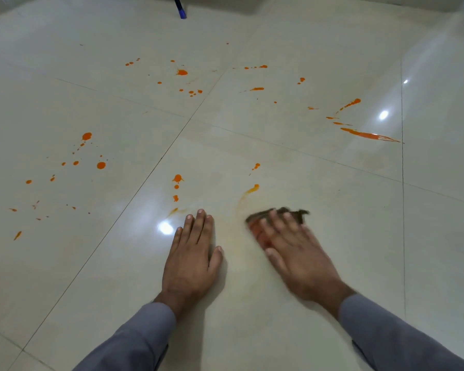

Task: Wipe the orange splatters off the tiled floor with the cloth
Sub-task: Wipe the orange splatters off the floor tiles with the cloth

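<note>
Orange splatters dot the glossy cream tiled floor [279,303]: a cluster at the left [101,165], drops near the middle [177,178], more farther back [182,72] and a long streak at the right [370,135]. My right hand [298,253] presses flat on a dark, orange-stained cloth [257,228], which is blurred by motion. A smeared orange streak [248,192] lies just beyond the cloth. My left hand [193,255] rests flat on the tile beside it, fingers together, holding nothing.
A blue pole end [181,10] touches the floor at the far top. Dark grout lines cross the tiles. Bright light reflections shine on the floor [165,227]. A pale wall base runs along the back.
</note>
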